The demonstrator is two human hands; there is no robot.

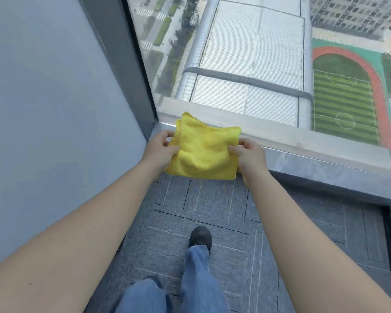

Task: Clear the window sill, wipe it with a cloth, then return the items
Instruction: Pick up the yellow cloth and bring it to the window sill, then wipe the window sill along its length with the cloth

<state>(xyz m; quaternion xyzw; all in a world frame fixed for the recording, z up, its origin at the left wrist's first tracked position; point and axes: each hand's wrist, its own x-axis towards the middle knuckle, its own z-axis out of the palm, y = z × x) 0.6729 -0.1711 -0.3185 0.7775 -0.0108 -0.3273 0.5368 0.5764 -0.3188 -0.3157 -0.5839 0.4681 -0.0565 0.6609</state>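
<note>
Both hands, left hand [159, 147] and right hand [248, 155], pinch yellow cloth [203, 150] (folded).

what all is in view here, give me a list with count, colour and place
cloth: one, yellow, folded, held up in front of the sill's left end
sill: one, grey, low along the foot of the window, nothing seen on it
window: one, clear glass, dark frame at left, above the sill
wall: one, pale grey, left
floor: one, grey carpet tiles, below
shoe: one in view, dark, on the floor
jeans: one pair, blue, bottom centre
left hand: pinches the cloth's left edge
right hand: pinches the cloth's right edge
</note>
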